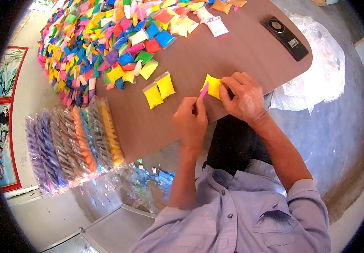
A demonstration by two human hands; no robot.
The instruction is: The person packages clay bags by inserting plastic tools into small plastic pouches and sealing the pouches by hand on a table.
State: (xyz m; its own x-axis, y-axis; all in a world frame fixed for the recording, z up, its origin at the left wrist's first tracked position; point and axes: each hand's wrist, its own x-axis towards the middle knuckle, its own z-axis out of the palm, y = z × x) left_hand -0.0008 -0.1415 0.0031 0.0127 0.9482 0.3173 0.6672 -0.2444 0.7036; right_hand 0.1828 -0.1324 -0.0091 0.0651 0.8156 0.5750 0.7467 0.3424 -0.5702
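Observation:
My left hand [191, 116] is closed in a pinch around a slim pink blade-like tool [204, 90]. That tool's tip points up and touches or overlaps the near-left edge of a small yellow packet [212, 85]. Fingers of my right hand [243, 95] pinch the packet's right side. To the left, two more yellow packets [165, 85] lie overlapping on the brown table [148, 130].
A large heap of small coloured packets [93, 46] covers the table's far left. Plastic-wrapped spiral rolls [74, 145] stand at the left edge. A black rectangular object [286, 39] with a round dial and label lies far right, beside a clear plastic bag [316, 71].

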